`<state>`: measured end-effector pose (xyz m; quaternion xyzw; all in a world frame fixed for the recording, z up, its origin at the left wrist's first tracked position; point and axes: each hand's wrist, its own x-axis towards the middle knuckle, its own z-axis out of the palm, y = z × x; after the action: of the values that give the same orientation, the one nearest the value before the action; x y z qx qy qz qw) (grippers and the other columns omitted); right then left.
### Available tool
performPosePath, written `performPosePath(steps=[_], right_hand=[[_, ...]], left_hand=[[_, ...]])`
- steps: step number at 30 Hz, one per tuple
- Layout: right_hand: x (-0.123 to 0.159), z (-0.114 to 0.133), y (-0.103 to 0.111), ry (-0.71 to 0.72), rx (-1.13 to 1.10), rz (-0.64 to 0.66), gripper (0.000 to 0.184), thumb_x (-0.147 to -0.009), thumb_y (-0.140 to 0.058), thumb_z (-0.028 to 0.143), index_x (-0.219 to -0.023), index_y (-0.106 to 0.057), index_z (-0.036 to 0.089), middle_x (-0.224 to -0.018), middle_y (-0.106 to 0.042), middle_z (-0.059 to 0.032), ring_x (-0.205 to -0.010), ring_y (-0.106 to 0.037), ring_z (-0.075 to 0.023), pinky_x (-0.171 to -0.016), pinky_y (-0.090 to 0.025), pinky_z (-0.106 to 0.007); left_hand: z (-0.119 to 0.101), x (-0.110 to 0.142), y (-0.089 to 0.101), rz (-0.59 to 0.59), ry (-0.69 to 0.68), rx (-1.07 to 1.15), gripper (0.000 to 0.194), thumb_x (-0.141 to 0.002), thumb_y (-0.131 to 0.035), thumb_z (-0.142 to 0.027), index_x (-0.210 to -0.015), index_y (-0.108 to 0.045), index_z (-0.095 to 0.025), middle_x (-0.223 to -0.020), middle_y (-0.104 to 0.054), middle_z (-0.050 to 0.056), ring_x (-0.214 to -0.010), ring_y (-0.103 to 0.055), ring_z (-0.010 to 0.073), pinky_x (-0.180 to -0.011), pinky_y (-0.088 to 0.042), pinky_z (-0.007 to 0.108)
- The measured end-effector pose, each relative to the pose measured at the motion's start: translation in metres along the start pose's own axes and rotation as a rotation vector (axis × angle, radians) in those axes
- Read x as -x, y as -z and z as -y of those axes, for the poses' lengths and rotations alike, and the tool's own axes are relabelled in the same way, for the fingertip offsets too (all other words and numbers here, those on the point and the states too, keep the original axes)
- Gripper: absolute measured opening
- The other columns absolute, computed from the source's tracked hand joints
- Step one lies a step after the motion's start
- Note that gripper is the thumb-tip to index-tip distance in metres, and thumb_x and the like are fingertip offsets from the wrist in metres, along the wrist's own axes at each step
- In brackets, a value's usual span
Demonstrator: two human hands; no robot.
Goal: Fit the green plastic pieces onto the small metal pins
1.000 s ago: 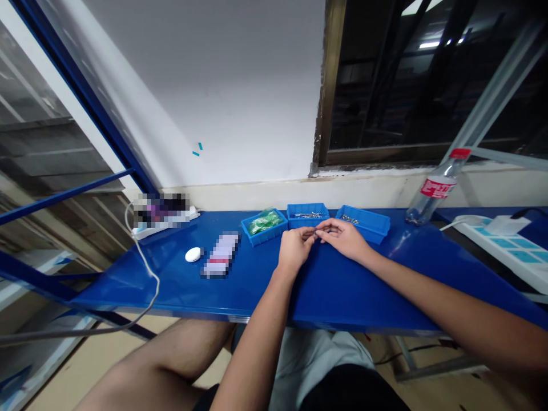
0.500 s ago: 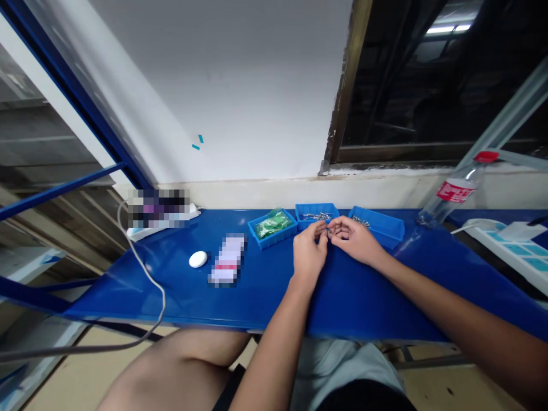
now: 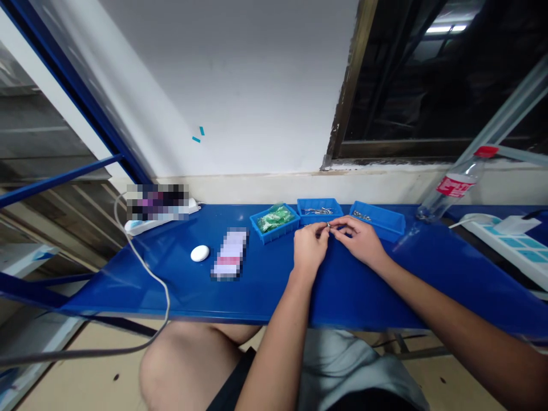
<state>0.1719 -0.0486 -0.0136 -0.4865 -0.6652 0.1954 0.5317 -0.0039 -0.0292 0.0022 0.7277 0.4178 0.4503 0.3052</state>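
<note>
Over the blue table [image 3: 257,291], my left hand [image 3: 309,246] pinches a small metal part [image 3: 328,225] between thumb and fingers. The fingertips of my right hand [image 3: 361,238] close on the same part from the other side. It is too small to tell its exact kind. Just behind my hands is a blue bin [image 3: 319,203] with thin silvery metal pieces in it. To its right, partly behind my right hand, stands a longer blue bin [image 3: 387,222] holding small metal pieces at its left end. A third blue bin [image 3: 278,232] on the left contains green plastic packets [image 3: 275,217].
A blurred-out phone-like slab [image 3: 230,254] and a white oval object [image 3: 200,253] lie to the left. A red-capped plastic bottle [image 3: 456,185] leans at the back right beside a power strip [image 3: 514,245]. A grey cable [image 3: 145,268] hangs over the table's left edge.
The view has shifted, so the table's things appear further right than a second ago. My hands stay together at the small metal part, their fingers shifting around it.
</note>
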Motion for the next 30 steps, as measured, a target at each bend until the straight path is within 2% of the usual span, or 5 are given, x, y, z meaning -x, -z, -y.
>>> performPosePath(steps=[5, 11, 21, 26, 30], right_hand=[[0.001, 0.002, 0.0, 0.046, -0.008, 0.016, 0.021, -0.094, -0.07, 0.041, -0.107, -0.078, 0.026, -0.111, -0.074, -0.0085, -0.098, -0.073, -0.0264, -0.083, -0.065, -0.042], [0.004, 0.004, -0.002, -0.072, -0.193, 0.026, 0.028, -0.09, -0.074, 0.05, -0.1, -0.076, 0.024, -0.103, -0.075, -0.0075, -0.088, -0.074, -0.0236, -0.081, -0.066, -0.041], [0.0, -0.003, 0.001, -0.211, -0.301, -0.003, 0.044, -0.071, -0.09, 0.055, -0.088, -0.069, 0.021, -0.081, -0.075, -0.0053, -0.07, -0.071, -0.0186, -0.069, -0.062, -0.035], [0.002, -0.003, -0.001, -0.147, -0.236, 0.012, 0.036, -0.075, -0.086, 0.046, -0.093, -0.067, 0.022, -0.087, -0.071, -0.0043, -0.076, -0.069, -0.0181, -0.07, -0.06, -0.032], [-0.003, 0.004, 0.013, 0.011, 0.075, -0.039, 0.024, -0.084, -0.073, 0.036, -0.103, -0.071, 0.023, -0.091, -0.07, -0.0056, -0.074, -0.065, -0.0189, -0.066, -0.057, -0.033]], left_hand=[[-0.004, 0.0, 0.002, -0.023, 0.053, 0.098, 0.016, -0.096, -0.068, -0.024, -0.104, -0.081, -0.02, -0.102, -0.083, 0.006, -0.091, -0.08, 0.0186, -0.089, -0.064, 0.029], [-0.005, -0.001, 0.002, -0.024, 0.072, 0.16, 0.015, -0.091, -0.069, -0.013, -0.101, -0.08, -0.017, -0.097, -0.083, 0.006, -0.087, -0.08, 0.018, -0.082, -0.065, 0.028], [0.004, -0.003, -0.002, -0.004, -0.097, 0.092, 0.025, -0.087, -0.066, -0.001, -0.098, -0.08, -0.018, -0.106, -0.081, 0.005, -0.093, -0.077, 0.015, -0.09, -0.064, 0.028], [0.003, -0.003, -0.003, 0.046, -0.04, 0.184, 0.028, -0.088, -0.061, 0.0, -0.105, -0.077, -0.017, -0.105, -0.081, 0.005, -0.09, -0.077, 0.0139, -0.088, -0.064, 0.027], [0.001, -0.002, -0.001, 0.016, -0.103, 0.057, 0.025, -0.092, -0.062, -0.006, -0.109, -0.076, -0.018, -0.11, -0.079, 0.007, -0.095, -0.075, 0.0162, -0.092, -0.062, 0.031]])
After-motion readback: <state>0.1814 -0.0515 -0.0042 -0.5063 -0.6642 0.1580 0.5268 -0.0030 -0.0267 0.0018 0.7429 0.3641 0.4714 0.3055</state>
